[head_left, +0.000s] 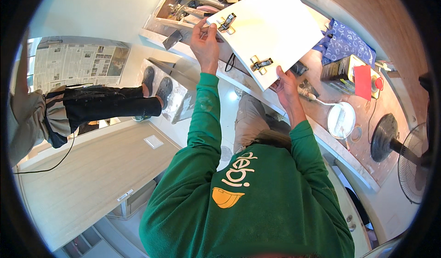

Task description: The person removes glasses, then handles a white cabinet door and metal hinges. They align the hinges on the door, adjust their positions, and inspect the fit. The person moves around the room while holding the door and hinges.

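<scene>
A white cabinet door [280, 28] is held at a slant over the worktop, its near edge toward me. Two metal hinges are fixed close to that edge: one hinge [226, 22] by my left hand, the other hinge [262, 64] by my right hand. My left hand [205, 46] grips the door's left corner, thumb on the upper face and fingers partly hidden beneath. At the near right corner, my right hand [288, 90] pinches the edge in the same way, its fingers mostly under the panel.
Behind the door stands a wooden box of tools [183, 10]. To the right are a blue patterned bag [347, 42], a rectangular tin [337, 76], a white tub [341, 120] and a fan [413, 161]. At left, another person in black trousers [110, 102] stands on a step [177, 97].
</scene>
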Motion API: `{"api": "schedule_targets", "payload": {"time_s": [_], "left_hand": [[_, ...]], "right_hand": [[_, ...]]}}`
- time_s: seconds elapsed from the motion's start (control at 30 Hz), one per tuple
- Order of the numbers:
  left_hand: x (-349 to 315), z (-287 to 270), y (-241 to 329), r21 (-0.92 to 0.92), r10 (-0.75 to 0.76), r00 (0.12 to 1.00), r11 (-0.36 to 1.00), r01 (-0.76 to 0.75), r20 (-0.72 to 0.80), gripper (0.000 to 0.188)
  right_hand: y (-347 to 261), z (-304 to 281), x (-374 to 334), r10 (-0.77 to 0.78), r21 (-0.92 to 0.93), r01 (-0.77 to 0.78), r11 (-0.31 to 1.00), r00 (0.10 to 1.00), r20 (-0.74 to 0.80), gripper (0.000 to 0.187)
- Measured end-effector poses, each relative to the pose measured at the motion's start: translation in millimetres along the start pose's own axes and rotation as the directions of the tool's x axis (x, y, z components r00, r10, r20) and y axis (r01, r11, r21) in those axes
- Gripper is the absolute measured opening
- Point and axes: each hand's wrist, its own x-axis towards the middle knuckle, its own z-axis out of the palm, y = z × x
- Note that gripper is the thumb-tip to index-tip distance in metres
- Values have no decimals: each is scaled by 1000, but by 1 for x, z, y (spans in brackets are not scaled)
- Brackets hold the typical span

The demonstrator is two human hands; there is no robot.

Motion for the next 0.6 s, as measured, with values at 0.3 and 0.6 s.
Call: {"api": "schedule_targets", "payload": {"time_s": [0.3,0.6], "left_hand": [[30,5,-3,33,-64,995,997,66,-71,24],[-76,-15,-5,-163,-319,946,932,324,60,30]], "right_hand": [[-6,4,-3,1,9,-1,1000,1000,-22,52],[-14,6,-5,-25,30,25,999,999,-24,42]]}}
